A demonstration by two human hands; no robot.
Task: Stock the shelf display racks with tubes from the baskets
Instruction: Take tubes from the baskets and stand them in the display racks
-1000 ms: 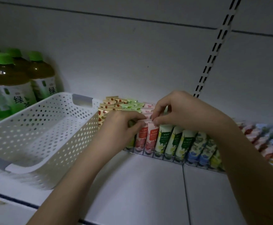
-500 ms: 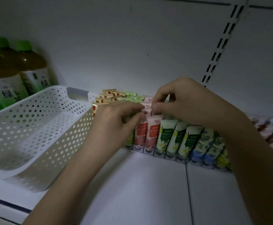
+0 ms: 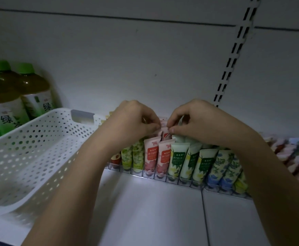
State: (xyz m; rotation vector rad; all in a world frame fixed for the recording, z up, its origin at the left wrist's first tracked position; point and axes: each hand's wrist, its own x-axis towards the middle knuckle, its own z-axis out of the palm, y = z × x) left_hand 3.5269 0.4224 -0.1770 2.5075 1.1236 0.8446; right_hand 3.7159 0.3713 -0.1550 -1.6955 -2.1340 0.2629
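Pink tubes (image 3: pixel 163 127) sit mid-rack (image 3: pixel 163 176), right of the basket (image 3: pixel 38 157), both left hand (image 3: pixel 132 121) and right hand (image 3: pixel 194 121) pinching their tops, so I'd seat them gently and straight without knocking the neighbouring rows.

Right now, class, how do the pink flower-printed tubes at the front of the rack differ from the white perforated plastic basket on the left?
The pink flower-printed tubes are small, colourful and stand tilted in a clear rack; the white perforated plastic basket is large, plain and sits tipped on the shelf. Tubes just behind those pink ones are being handled by the left hand and right hand; the basket is untouched. Both sit on the same white shelf.
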